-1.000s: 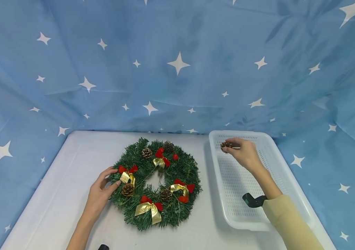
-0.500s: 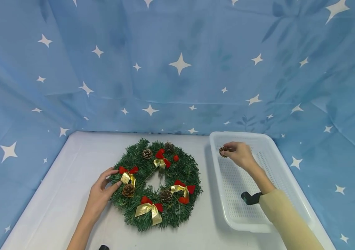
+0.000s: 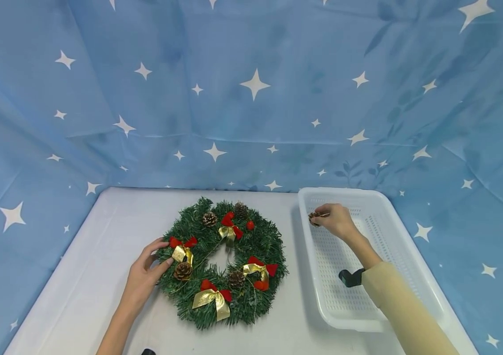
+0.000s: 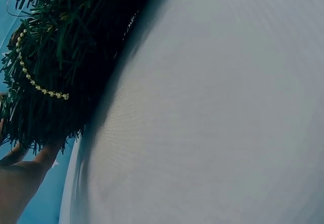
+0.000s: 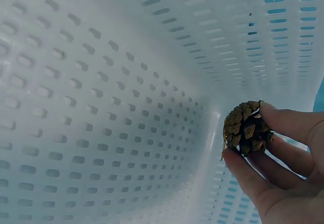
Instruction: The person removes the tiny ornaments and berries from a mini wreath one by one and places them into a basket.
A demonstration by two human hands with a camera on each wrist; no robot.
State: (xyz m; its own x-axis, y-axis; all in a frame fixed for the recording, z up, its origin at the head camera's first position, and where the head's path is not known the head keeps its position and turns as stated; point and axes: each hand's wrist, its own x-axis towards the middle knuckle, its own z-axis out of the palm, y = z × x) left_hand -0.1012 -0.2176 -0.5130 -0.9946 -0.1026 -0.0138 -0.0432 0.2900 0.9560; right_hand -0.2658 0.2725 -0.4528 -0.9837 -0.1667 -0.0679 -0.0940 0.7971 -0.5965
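A green wreath with red-and-gold bows, red berries and several pine cones lies on the white table. At its left edge my left hand grips the greenery beside a gold bow, thumb and fingers spread apart around the rim. A gold bead string hangs on the wreath in the left wrist view. Inside the white basket, my right hand pinches a brown pine cone between thumb and fingers, close by the basket's left wall.
The white slotted plastic basket stands on the right of the table. A blue cloth with white stars hangs behind and on both sides. A dark wrist device is on the right wrist.
My right hand has moved slightly left and toward me with the pine cone, nearer the basket's left wall. The left hand has stayed on the wreath.
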